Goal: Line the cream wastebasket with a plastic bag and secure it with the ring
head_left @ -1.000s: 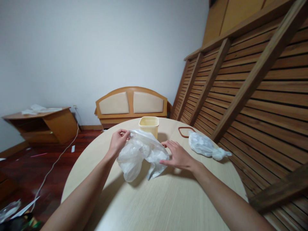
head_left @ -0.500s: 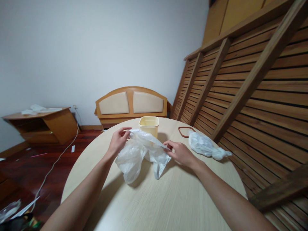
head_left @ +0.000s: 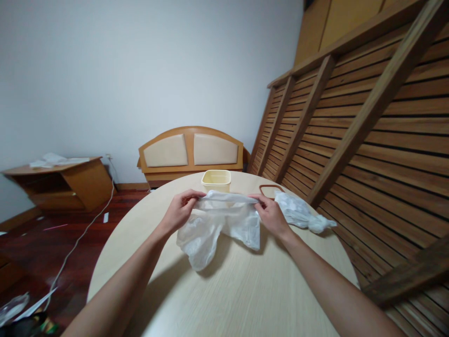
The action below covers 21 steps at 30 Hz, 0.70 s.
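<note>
A thin white plastic bag hangs stretched between my two hands, over the near side of a round pale table. My left hand pinches the bag's upper edge at its left end. At the right end, my right hand is closed on the same edge. Right behind the bag stands a cream plastic bin, its top uncovered and its lower part hidden by the bag. A brown rounded ring lies to the right of the bin, partly covered by a filled, knotted white plastic bag.
The round table takes up the foreground. Slatted wooden panels lean along the right. Behind the table is a wooden headboard. A low cabinet stands at the left, with a cable trailing over the dark floor.
My right hand has moved a little rightward and up, pulling the bag's upper edge straighter. My left hand has shifted slightly right and down. The bin and knotted bag stay put.
</note>
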{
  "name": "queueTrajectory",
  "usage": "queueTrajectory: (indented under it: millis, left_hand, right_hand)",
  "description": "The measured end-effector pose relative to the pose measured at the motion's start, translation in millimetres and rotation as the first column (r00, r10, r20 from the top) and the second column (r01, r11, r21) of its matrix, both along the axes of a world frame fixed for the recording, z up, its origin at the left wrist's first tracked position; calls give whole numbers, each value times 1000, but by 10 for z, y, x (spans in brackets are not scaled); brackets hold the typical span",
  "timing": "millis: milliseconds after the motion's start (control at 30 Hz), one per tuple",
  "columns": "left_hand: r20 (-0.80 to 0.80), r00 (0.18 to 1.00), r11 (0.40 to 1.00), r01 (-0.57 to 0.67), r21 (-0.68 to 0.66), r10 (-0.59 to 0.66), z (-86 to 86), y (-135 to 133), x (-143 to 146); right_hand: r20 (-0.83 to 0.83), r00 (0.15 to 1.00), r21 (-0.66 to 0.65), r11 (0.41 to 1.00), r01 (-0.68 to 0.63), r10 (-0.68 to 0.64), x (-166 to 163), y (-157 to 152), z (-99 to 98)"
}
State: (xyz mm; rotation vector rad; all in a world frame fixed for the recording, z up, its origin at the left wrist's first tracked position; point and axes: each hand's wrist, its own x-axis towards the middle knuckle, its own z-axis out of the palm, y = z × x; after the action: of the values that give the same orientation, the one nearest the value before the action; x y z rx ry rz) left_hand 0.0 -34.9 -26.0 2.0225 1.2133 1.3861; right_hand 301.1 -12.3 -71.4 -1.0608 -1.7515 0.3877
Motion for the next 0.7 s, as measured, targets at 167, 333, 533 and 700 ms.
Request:
queueTrajectory:
  millis: [167, 333, 533, 700]
  left_hand:
    - [-57, 995, 996, -84, 37, 86, -43, 50, -41]
    - [-17, 998, 998, -63, -23, 63, -55, 46, -35]
    - [27, 999, 991, -39, -126, 43, -21, -11, 39]
    - [-95, 993, 997, -69, -47, 64, -1, -35, 63]
  right_hand:
    - [32, 997, -17, 997, -69, 70, 91, 52, -23]
    - [48, 991, -9, 992, -124, 125, 112, 73, -43]
    - [37, 998, -30, 998, -46, 47, 77, 43, -2]
    - [22, 1000, -111, 994, 24, -22, 82, 56, -9]
